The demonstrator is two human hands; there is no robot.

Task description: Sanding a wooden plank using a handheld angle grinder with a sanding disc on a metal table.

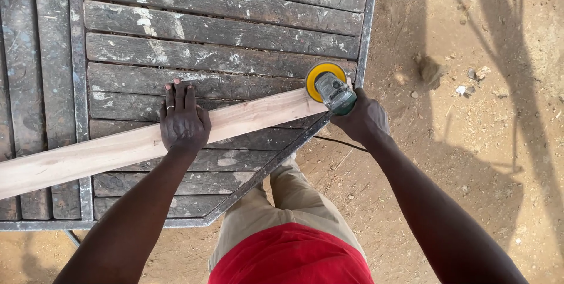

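A long pale wooden plank (pixel 88 154) lies slanted across a dark slatted workbench (pixel 223 31). My left hand (pixel 183 120) presses flat on the plank near its middle, fingers spread, a ring on one finger. My right hand (pixel 363 120) grips a green power sander (pixel 333 91) with a round yellow disc (pixel 320 72). The disc sits at the plank's right end, by the bench's right edge. A black cord (pixel 341 143) runs from the sander under my right wrist.
The bench has a metal frame (pixel 367 19) and a cut-off front right corner. Sandy ground (pixel 470 84) with small stones and long shadows lies to the right. My legs in tan trousers and a red shirt stand at the bench's front.
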